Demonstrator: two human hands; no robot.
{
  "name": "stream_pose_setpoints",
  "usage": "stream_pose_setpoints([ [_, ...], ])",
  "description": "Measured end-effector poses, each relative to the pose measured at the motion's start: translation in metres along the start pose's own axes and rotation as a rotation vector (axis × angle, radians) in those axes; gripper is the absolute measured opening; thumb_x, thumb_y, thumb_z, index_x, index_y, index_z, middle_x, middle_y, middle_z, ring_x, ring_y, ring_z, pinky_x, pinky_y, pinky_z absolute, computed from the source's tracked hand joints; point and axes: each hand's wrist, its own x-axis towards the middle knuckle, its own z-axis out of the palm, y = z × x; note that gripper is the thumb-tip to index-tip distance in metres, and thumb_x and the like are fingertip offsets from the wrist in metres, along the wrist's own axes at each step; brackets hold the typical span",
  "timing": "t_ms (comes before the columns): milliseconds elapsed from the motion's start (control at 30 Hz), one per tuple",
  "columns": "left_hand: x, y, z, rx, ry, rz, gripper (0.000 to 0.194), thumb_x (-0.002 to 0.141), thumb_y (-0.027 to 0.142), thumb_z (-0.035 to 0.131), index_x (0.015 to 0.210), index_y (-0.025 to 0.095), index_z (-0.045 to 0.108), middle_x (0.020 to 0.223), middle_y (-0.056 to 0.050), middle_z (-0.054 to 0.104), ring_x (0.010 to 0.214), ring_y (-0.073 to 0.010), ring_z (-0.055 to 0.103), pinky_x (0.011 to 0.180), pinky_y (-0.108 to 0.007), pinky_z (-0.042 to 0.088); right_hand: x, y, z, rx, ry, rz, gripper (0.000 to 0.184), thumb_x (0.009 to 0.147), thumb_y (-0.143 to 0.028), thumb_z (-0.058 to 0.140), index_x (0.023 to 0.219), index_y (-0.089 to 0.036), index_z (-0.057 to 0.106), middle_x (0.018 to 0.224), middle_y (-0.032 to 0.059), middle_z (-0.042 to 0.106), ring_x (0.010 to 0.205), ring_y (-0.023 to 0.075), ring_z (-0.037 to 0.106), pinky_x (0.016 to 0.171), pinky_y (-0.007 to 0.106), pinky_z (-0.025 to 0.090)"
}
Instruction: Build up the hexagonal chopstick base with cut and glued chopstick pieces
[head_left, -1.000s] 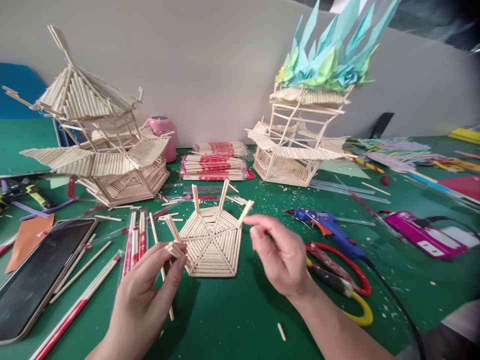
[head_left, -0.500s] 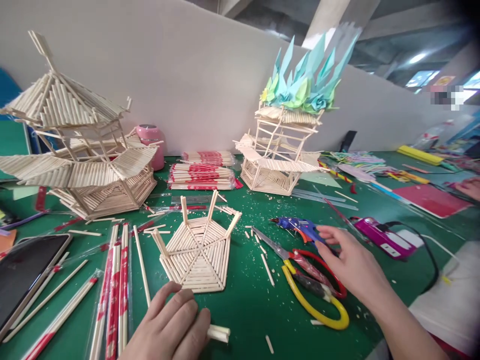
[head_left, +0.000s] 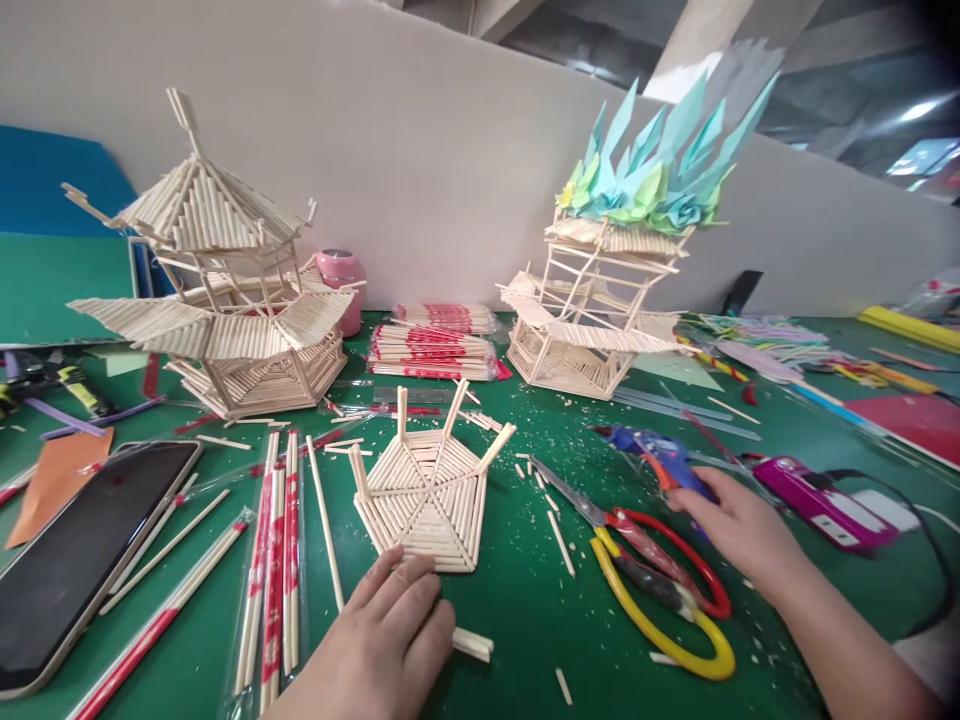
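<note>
My left hand [head_left: 401, 630] is closed around short wooden sticks [head_left: 472, 645] laid side by side, whose ends stick out past the thumb. Its fingertips are at the near edge of a hexagonal stick base [head_left: 420, 510], which has several short posts standing at its corners. To the right, my right hand [head_left: 739, 525] is wrapped round the handle of a blue hot glue gun [head_left: 649, 455], its nozzle pointing left. Scissors [head_left: 660, 580] with red and yellow handles lie open on the table between my hands.
Two stick pavilions [head_left: 214, 330] [head_left: 592, 340] stand at the back, the right one topped with blue-green paper. Packed chopsticks [head_left: 435, 352], a phone [head_left: 97, 560], a purple power strip [head_left: 821, 500] and wrapped sticks [head_left: 274, 570] lie on the green table.
My right hand has closed on the glue gun's handle. My left hand has moved slightly forward with the short sticks. The view has swung left.
</note>
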Motion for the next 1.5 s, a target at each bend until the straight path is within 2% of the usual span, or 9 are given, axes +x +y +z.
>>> stream_pose_setpoints([
  [133, 0.004, 0.004, -0.009, 0.031, 0.081, -0.016, 0.028, 0.092, 0.016, 0.029, 0.094, 0.018, 0.057, 0.098, -0.009, 0.065, 0.097, -0.0218, 0.058, 0.086, -0.040, 0.046, -0.010, -0.014, -0.014, 0.362, -0.052, -0.025, 0.012, 0.064, -0.037, 0.057, 0.066, -0.025, 0.058, 0.061, 0.0085, 0.064, 0.051, 0.0205, 0.061, 0.045, 0.030, 0.049],
  [267, 0.003, 0.008, -0.017, 0.065, 0.091, 0.048, 0.026, 0.091, 0.015, 0.031, 0.093, 0.016, 0.057, 0.084, -0.007, 0.067, 0.081, -0.0200, 0.062, 0.077, -0.036, 0.048, -0.032, -0.032, -0.018, 0.680, -0.303, 0.022, 0.012, 0.069, -0.038, 0.062, 0.067, -0.027, 0.062, 0.061, 0.0084, 0.061, 0.051, 0.0188, 0.058, 0.047, 0.028, 0.050],
  [400, -0.007, 0.010, -0.015, 0.084, 0.019, 0.102, 0.030, 0.092, 0.014, 0.028, 0.094, 0.018, 0.058, 0.083, -0.003, 0.070, 0.080, -0.0187, 0.063, 0.081, -0.037, 0.047, -0.066, -0.054, -0.004, 0.590, -0.485, -0.055, 0.017, 0.076, -0.042, 0.057, 0.084, -0.028, 0.061, 0.060, 0.0044, 0.060, 0.050, 0.0174, 0.057, 0.045, 0.027, 0.050],
  [500, -0.014, 0.010, -0.005, 0.114, 0.066, 0.057, 0.026, 0.091, 0.012, 0.033, 0.094, 0.018, 0.058, 0.093, -0.004, 0.070, 0.091, -0.0201, 0.062, 0.089, -0.039, 0.045, -0.088, -0.072, 0.011, 0.377, -0.608, -0.239, 0.021, 0.081, -0.041, 0.050, 0.070, -0.024, 0.056, 0.058, 0.0018, 0.059, 0.049, 0.0155, 0.055, 0.045, 0.025, 0.049],
  [667, -0.014, 0.007, 0.010, 0.104, 0.115, -0.048, 0.021, 0.087, 0.013, 0.040, 0.086, 0.019, 0.060, 0.115, -0.006, 0.062, 0.113, -0.0203, 0.051, 0.097, -0.038, 0.041, -0.098, -0.088, 0.031, 0.217, -0.561, -0.424, 0.022, 0.085, -0.038, 0.045, 0.069, -0.023, 0.051, 0.061, 0.0010, 0.057, 0.055, 0.0158, 0.057, 0.053, 0.024, 0.052],
  [867, -0.012, 0.005, 0.016, 0.151, 0.060, -0.054, 0.027, 0.088, 0.015, 0.034, 0.086, 0.020, 0.061, 0.120, -0.004, 0.060, 0.116, -0.0174, 0.048, 0.097, -0.034, 0.040, -0.096, -0.094, 0.034, 0.158, -0.513, -0.397, 0.027, 0.087, -0.040, 0.041, 0.068, -0.023, 0.047, 0.058, -0.0012, 0.055, 0.053, 0.0145, 0.056, 0.052, 0.023, 0.049],
  [1067, -0.013, 0.004, 0.031, 0.207, 0.217, -0.048, 0.026, 0.088, 0.015, 0.035, 0.087, 0.020, 0.060, 0.115, -0.003, 0.063, 0.115, -0.0166, 0.049, 0.097, -0.032, 0.042, -0.096, -0.088, 0.024, 0.105, -0.516, -0.373, 0.032, 0.088, -0.042, 0.038, 0.064, -0.022, 0.044, 0.059, -0.0010, 0.053, 0.055, 0.0135, 0.054, 0.052, 0.024, 0.045],
  [1300, -0.016, 0.004, 0.035, 0.138, 0.092, -0.075, 0.026, 0.088, 0.014, 0.034, 0.091, 0.017, 0.059, 0.123, -0.007, 0.057, 0.119, -0.0187, 0.045, 0.092, -0.032, 0.046, -0.095, -0.078, 0.023, 0.134, -0.519, -0.366, 0.030, 0.089, -0.041, 0.038, 0.066, -0.022, 0.045, 0.059, -0.0010, 0.052, 0.054, 0.0132, 0.053, 0.052, 0.023, 0.045],
  [1500, -0.016, 0.003, 0.043, 0.146, 0.283, -0.045, 0.026, 0.088, 0.014, 0.033, 0.082, 0.020, 0.058, 0.119, -0.004, 0.060, 0.116, -0.0166, 0.048, 0.095, -0.033, 0.043, -0.099, -0.069, 0.022, 0.109, -0.503, -0.348, 0.026, 0.087, -0.040, 0.041, 0.070, -0.022, 0.049, 0.060, -0.0003, 0.053, 0.054, 0.0138, 0.053, 0.050, 0.022, 0.046],
])
